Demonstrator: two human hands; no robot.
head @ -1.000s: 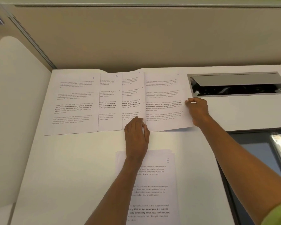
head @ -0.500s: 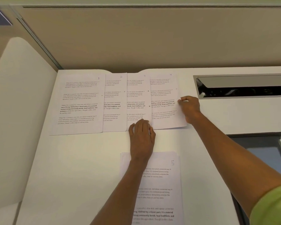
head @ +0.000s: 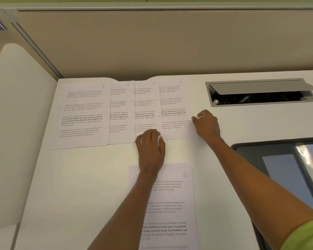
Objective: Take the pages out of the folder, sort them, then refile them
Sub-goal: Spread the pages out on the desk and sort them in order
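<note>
page 4 (head: 173, 105) lies flat at the far edge of the bench (head: 79, 186), with its long axis running straight away from me and its number corner farthest off. it closes a fanned row. page 3 (head: 146, 109), page 2 (head: 121, 112) and page 1 (head: 81, 114) lie in turn to the left of page 4, each overlapping the left strip of the next. page 3 therefore covers page 4's left margin.

right hand (head: 207, 126): at the right edge of page 4, about mid-height. thumb and forefinger are drawn together on that edge. i read this as a pinch on the sheet, though the contact is small in view.

left hand (head: 150, 148): palm down at the near edge of page 4, where page 3 laps over it. its fingers (head: 148, 136) are straight and together, pressing the paper and gripping nothing.

page 5 (head: 170, 195) lies nearer to me than page 4 and apart from it, with its long axis parallel. the left forearm crosses over it.

judgement: sorting is nearly done. pages 1 to 4 are in order and page 5 is not yet joined. the next move turns on page 5 lying directly toward me from page 4. the left hand is the nearer one.

right of page 4 and nearer me is a dark folder (head: 278, 168) with a clear sleeve, as i judge it. right of page 4, level with its top, is a cable hatch (head: 260, 87) with its grey lid raised. beyond page 4 is a beige partition (head: 152, 47).
</note>
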